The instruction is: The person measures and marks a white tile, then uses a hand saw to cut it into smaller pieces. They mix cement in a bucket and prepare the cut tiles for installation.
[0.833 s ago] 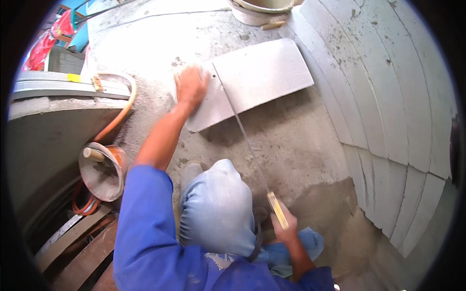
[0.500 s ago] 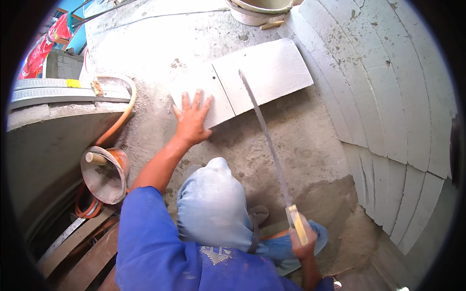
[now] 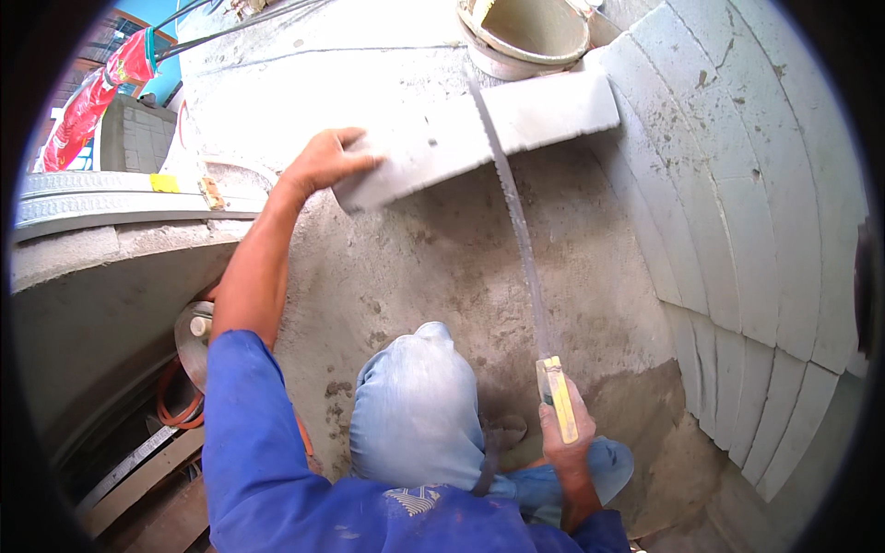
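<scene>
Two bare hands worked: the left hand (image 3: 324, 161) gripped the end of a grey block (image 3: 475, 134) raised off the concrete floor (image 3: 442, 258); the right hand (image 3: 564, 433) clasped a yellow-handled saw (image 3: 521, 240) across it.

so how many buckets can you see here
1. A single pale bucket stands at the top of the view, just beyond the far edge of the grey block that the left hand steadies and the saw cuts. Others may sit out of frame.
</scene>
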`<control>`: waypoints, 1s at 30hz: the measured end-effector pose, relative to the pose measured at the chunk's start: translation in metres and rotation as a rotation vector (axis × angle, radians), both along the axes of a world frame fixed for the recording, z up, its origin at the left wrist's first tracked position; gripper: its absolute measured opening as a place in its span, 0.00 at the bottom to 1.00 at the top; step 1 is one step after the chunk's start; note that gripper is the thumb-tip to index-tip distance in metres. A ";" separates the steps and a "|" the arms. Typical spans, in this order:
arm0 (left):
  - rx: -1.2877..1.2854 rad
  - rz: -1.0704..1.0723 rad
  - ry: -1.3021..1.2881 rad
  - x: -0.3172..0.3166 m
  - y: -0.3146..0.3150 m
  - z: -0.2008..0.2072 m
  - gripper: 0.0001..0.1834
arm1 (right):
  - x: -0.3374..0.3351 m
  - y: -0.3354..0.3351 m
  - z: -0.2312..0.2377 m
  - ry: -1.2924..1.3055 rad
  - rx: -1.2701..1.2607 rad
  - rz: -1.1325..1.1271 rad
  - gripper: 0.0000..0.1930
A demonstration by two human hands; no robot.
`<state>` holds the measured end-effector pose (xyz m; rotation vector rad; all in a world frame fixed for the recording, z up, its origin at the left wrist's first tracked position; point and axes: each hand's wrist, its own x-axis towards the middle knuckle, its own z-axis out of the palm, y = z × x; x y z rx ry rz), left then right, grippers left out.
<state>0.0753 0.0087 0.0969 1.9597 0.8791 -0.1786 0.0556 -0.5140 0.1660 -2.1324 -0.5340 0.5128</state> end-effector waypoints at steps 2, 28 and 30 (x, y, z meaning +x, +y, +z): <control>0.213 -0.101 -0.045 0.019 0.032 0.001 0.44 | 0.001 0.015 0.003 -0.008 0.020 0.028 0.28; 0.767 -0.248 0.157 0.017 -0.063 0.006 0.61 | 0.018 0.043 0.066 0.214 -0.021 0.084 0.28; 0.781 -0.230 0.150 0.016 -0.064 0.004 0.61 | 0.017 0.043 0.073 0.205 -0.044 0.098 0.28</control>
